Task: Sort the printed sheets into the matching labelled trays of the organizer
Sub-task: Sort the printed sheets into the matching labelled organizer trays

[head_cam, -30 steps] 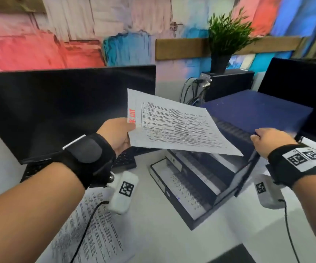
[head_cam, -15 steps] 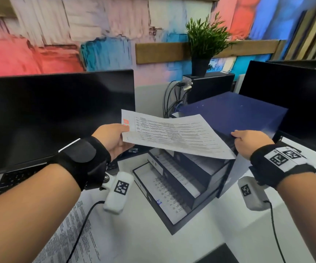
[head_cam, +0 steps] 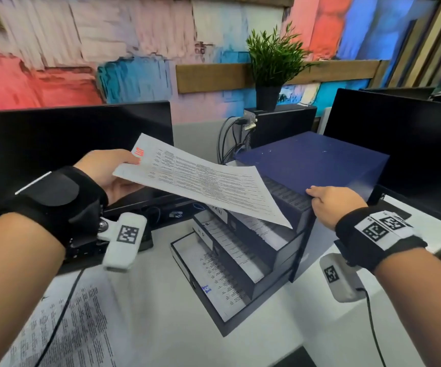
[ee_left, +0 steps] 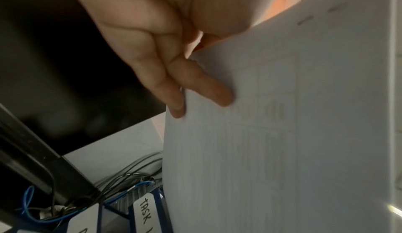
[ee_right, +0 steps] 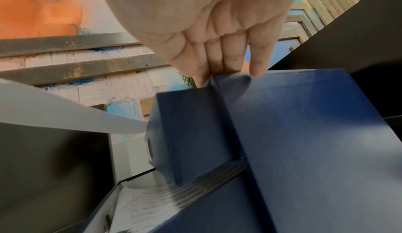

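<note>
Fingers (ee_left: 217,94) of left hand (head_cam: 108,176) pinching printed sheet (head_cam: 208,186) by its corner, floated above organizer (head_cam: 312,160) trays, right hand (head_cam: 333,205) fingertips (ee_right: 256,69) pressed straight on its top edge, likely to steady it for sliding in.

The wall (head_cam: 134,49) behind the desk (head_cam: 161,327) is daubed in broad patches of red, pink, white and blue, with a bare wooden plank (head_cam: 214,78) running across it. Two dark monitors (head_cam: 68,144) stand along the white desk's far edge, one at each side. Between them a small green potted plant (head_cam: 275,64) sits on a black computer case (head_cam: 285,123), cables (head_cam: 227,139) trailing beside it.
</note>
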A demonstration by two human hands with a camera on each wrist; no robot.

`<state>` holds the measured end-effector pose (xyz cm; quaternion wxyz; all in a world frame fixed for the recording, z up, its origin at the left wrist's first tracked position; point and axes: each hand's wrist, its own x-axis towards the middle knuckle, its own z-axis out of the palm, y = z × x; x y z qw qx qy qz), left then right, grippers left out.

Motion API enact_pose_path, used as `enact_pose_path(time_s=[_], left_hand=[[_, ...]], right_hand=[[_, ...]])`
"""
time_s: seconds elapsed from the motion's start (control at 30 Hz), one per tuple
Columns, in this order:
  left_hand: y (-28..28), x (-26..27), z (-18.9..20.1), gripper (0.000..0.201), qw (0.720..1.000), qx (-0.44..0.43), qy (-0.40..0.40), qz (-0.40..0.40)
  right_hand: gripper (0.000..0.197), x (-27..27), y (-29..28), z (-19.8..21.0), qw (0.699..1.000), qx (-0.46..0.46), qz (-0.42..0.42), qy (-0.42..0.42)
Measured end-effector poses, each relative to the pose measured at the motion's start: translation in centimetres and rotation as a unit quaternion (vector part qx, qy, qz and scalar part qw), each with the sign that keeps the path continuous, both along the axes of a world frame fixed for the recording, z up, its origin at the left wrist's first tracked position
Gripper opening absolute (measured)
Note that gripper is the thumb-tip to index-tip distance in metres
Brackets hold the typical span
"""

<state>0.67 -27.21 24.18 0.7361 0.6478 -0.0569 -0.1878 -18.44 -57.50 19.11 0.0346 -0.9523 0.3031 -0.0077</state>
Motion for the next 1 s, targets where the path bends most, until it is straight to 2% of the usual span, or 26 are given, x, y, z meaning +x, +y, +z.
enact_pose_path(time_s=[0.5,0.83,1.0], left_hand=[[1.3,-0.3,2.0,0.020,1.000,-0.024,-0.006,0.002],[-0.3,-1.9,2.2,0.022,1.000,-0.007,-0.014,-0.008],[-1.1,-2.0,1.8,0.022,1.000,-0.001,-0.021,-0.010]], right_hand=[[0.043,-0.2,0.3,0.1,1.000,-0.024,0.012,0.005],[0.044,-0.3,0.7,0.7,0.999,-0.031,0.021,0.039],[0.038,0.5,-0.3,0.0,0.999,-0.017,0.004,0.041]])
